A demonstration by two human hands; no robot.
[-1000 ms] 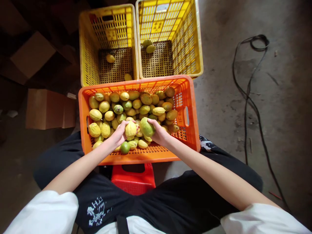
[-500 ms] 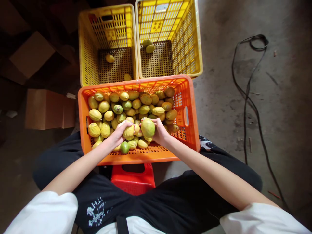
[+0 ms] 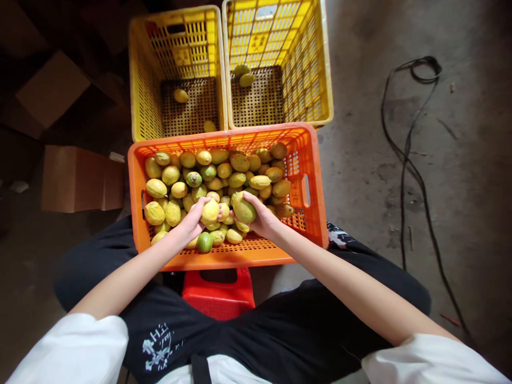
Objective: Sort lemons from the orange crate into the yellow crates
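Note:
My left hand (image 3: 194, 220) is closed around a yellow lemon (image 3: 210, 212), fingers on its far side. To the right of it, my right hand (image 3: 262, 217) grips a larger yellow-green lemon (image 3: 244, 208), the thumb lying on its top edge. Both hands are over the front middle of an orange plastic crate (image 3: 228, 260), just above a layer of lemons (image 3: 237, 180) in yellow and greenish shades. A round, bright green fruit (image 3: 205, 242) lies near the crate's front wall, below my left hand.
Behind the orange crate stand two yellow crates. The left yellow crate (image 3: 138, 80) and the right yellow crate (image 3: 326, 69) each hold a couple of fruits. A red stool (image 3: 218, 301) is between my legs. Cardboard boxes (image 3: 72, 178) sit at left; a black cable (image 3: 406, 154) lies on the floor.
The lemon in my right hand has turned and tilted, and my thumb now shows on top of it. My left hand has shifted only slightly with its lemon. The crates stay put.

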